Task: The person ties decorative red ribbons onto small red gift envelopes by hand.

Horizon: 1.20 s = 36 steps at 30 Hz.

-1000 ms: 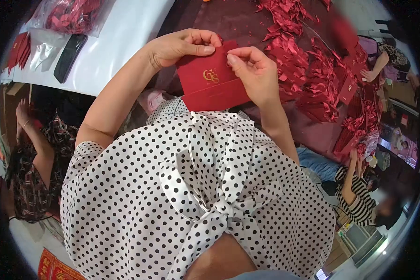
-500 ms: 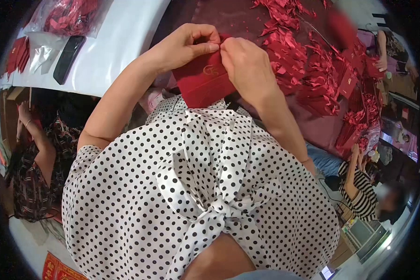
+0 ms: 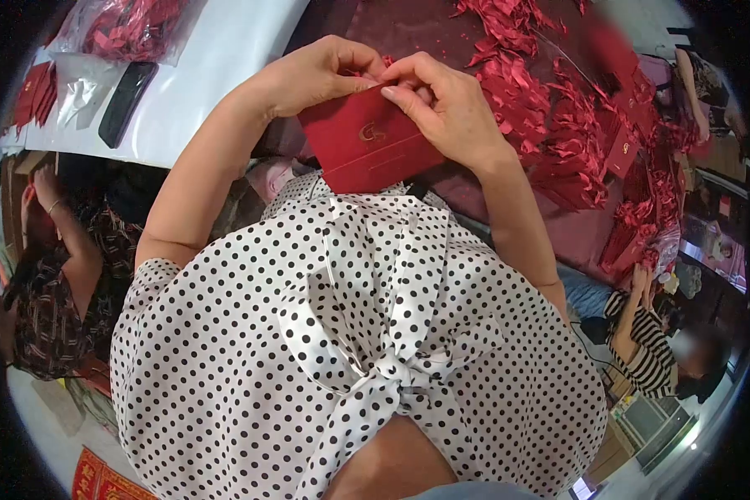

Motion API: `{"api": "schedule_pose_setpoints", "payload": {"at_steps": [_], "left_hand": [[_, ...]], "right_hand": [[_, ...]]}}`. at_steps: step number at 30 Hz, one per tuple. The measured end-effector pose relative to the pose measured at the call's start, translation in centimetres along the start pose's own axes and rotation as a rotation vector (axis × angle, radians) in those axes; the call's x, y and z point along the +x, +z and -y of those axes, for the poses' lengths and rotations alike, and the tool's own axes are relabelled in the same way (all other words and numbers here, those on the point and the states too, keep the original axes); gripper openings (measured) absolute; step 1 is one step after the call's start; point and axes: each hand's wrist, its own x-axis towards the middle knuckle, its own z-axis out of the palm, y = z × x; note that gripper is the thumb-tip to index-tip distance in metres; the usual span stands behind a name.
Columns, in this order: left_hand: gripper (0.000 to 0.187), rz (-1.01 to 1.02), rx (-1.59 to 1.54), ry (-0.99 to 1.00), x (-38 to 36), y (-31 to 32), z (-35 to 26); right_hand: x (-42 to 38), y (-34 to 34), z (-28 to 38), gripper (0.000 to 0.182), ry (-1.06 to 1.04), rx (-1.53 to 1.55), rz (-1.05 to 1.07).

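A flat red pouch [image 3: 360, 156] with a gold emblem hangs in front of my chest, tilted a little. My left hand [image 3: 329, 77] pinches its top edge with thumb and index finger. Close beside it, my right hand [image 3: 454, 108] has its thumb and fingers closed at the same top edge, a bit to the right. A bit of red shows between the two hands; I cannot make out its shape.
Piles of red pouches with ribbon ends [image 3: 558, 154] cover the right of the dark red tablecloth [image 3: 400, 29]. On the white table surface [image 3: 217, 67] lie a black phone [image 3: 128, 104], a plastic bag of red pieces [image 3: 133, 25] and red pouches [image 3: 35, 96]. Co-workers sit at both sides.
My right hand has turned so its thumb shows at the top edge, and its wrist has moved right. More of the pouch's right side is uncovered. My left hand has shifted slightly.
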Motion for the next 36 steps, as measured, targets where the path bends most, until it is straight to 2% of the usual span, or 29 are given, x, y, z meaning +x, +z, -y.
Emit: {"api": "schedule_pose_setpoints", "payload": {"at_steps": [2,3,6,8,10,12,13,15,16,18,19,21,22,23,25,26,29,30,32,33,36], "left_hand": [[0.013,0.029,0.223,-0.006,0.6,0.1,0.1],[0.013,0.032,0.221,-0.007,0.8,0.4,0.2],[0.012,-0.145,0.649,0.168,0.7,1.4,-1.3],[0.01,-0.333,0.678,0.204,0.1,1.6,-0.9],[0.01,-0.443,0.292,0.092,-0.3,1.1,-0.2],[0.014,-0.481,-0.087,0.029,-0.1,1.2,1.2],[0.014,-0.478,-0.089,0.026,0.0,1.6,2.1],[0.023,-0.592,-0.459,-0.085,0.0,3.1,2.3],[0.037,-0.517,-0.538,-0.087,-0.6,3.7,2.2],[0.048,-0.458,-0.416,0.225,-1.1,4.8,3.4],[0.053,-0.433,-0.202,0.38,-1.1,4.6,3.5],[0.058,-0.409,0.321,0.286,-2.1,3.9,3.0],[0.045,-0.51,0.383,0.249,-1.9,4.0,3.7],[0.045,-0.514,0.383,0.249,-1.8,3.5,4.2],[0.021,-0.435,0.626,0.216,-1.7,2.3,4.9],[0.01,-0.49,0.562,0.26,-1.4,2.2,5.0],[0.011,-0.561,0.392,0.125,-1.2,0.0,4.6],[0.011,-0.518,0.281,0.089,-1.4,-0.9,4.0],[0.012,-0.469,0.126,-0.011,-2.1,-2.3,2.3],[0.012,-0.479,0.128,-0.009,-2.3,-2.5,2.5],[0.011,-0.485,0.119,-0.119,-2.8,-1.8,2.2]], "right_hand": [[-0.1,-0.2,0.1,0.023,0.027,0.016,0.021],[-0.3,-0.2,-0.2,0.023,0.031,0.017,0.021],[-0.4,-1.1,-1.2,0.028,0.118,-0.053,0.08],[-1.0,-1.5,-2.4,0.033,0.153,-0.119,0.089],[-1.5,-2.2,-2.8,0.034,0.212,-0.12,0.11],[-2.2,-2.1,-3.9,0.033,0.275,0.056,0.112],[-2.3,-1.0,-4.7,0.027,0.218,0.096,0.094],[-2.2,-0.6,-4.9,0.028,0.251,0.116,0.087],[-2.1,-0.4,-4.9,0.029,0.28,0.132,0.08],[-1.9,-0.2,-5.0,0.029,0.338,0.129,0.048],[-2.0,-0.1,-5.2,0.028,0.398,0.12,0.014],[-1.2,0.6,-5.5,0.028,0.397,0.112,0.0],[-1.2,0.6,-5.5,0.027,0.394,0.098,-0.015],[-1.0,0.7,-5.4,0.027,0.387,0.084,-0.03],[-0.9,1.4,-5.8,0.028,0.403,0.135,-0.017],[-0.9,1.5,-5.9,0.03,0.428,0.186,-0.007],[-0.9,0.5,-4.6,0.037,0.32,0.244,-0.127],[-1.0,-0.9,-4.1,0.041,0.315,0.195,-0.054],[-1.2,-2.5,-3.1,0.03,0.31,0.537,-0.062],[-1.6,-3.4,-3.2,0.02,0.259,0.566,-0.058],[-3.0,-5.4,-1.4,0.014,0.342,0.66,-0.129]]}}
